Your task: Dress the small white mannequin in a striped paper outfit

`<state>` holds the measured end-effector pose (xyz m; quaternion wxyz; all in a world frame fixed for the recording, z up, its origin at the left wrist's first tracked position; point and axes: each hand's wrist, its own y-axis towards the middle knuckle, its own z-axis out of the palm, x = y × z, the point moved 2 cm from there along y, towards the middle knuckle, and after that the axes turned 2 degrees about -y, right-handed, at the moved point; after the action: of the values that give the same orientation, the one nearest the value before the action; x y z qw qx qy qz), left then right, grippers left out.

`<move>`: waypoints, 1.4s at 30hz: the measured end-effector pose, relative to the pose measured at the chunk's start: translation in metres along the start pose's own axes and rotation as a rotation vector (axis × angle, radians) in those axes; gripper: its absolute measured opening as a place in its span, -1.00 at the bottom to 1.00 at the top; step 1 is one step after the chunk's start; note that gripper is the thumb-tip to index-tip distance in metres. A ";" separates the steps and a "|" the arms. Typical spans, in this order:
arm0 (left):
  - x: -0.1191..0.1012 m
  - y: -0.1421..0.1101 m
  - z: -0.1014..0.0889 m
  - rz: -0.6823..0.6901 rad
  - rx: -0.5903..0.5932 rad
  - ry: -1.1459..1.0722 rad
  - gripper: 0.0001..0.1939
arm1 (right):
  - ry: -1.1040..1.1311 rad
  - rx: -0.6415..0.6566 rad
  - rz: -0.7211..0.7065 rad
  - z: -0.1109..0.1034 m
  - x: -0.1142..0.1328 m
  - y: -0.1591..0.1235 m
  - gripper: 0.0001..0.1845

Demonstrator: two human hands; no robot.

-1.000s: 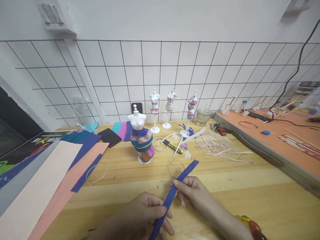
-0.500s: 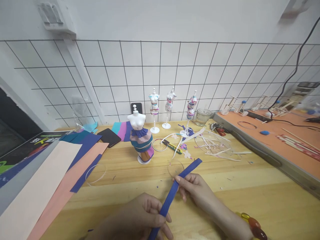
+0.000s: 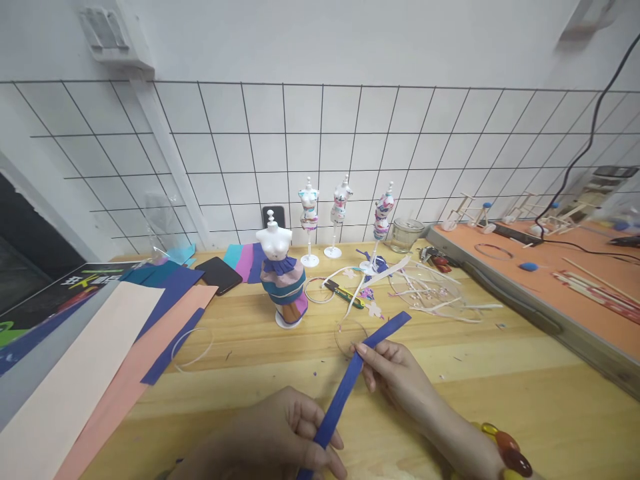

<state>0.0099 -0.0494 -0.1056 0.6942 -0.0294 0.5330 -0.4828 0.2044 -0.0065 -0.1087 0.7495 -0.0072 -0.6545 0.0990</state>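
A narrow dark-blue strip (image 3: 343, 393), which looks like crepe paper, slants between both hands above the table. My left hand (image 3: 295, 430) pinches its lower end, the thumb lying on top. Farther up, my right hand (image 3: 393, 370) grips the strip between thumb and fingers, and a short end sticks out beyond. Behind the hands stands a small white mannequin (image 3: 275, 243), dressed in a ruffled skirt (image 3: 283, 287) of blue, mauve, teal and brown. A thin clear ring (image 3: 345, 339) of thread or wire lies on the table just behind the right hand.
Coloured paper sheets (image 3: 85, 360) cover the left side. Three smaller mannequins (image 3: 340, 207) stand at the back beside a glass jar (image 3: 406, 235). A green-and-black utility knife (image 3: 345, 293), scraps and pliers (image 3: 435, 259) lie before them. An orange-topped surface (image 3: 560, 267) borders the right.
My right hand has shifted slightly up and to the right along with the strip's upper end. My left hand stays nearly in place, and more strip shows between the hands.
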 end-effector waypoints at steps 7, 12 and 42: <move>0.007 0.003 -0.009 0.044 0.052 0.027 -0.65 | 0.009 -0.071 -0.038 -0.006 -0.007 0.003 -0.48; 0.007 0.002 -0.013 0.029 0.051 0.115 -0.61 | 0.014 -0.086 -0.055 -0.008 -0.009 0.004 -0.54; -0.001 0.003 0.011 0.152 -0.131 0.290 -0.65 | -0.143 0.132 -0.066 0.021 0.000 -0.020 -0.53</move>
<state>0.0201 -0.0525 -0.1014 0.6409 0.0359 0.6587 -0.3925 0.1867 -0.0281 -0.1026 0.7026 0.0710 -0.6983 0.1174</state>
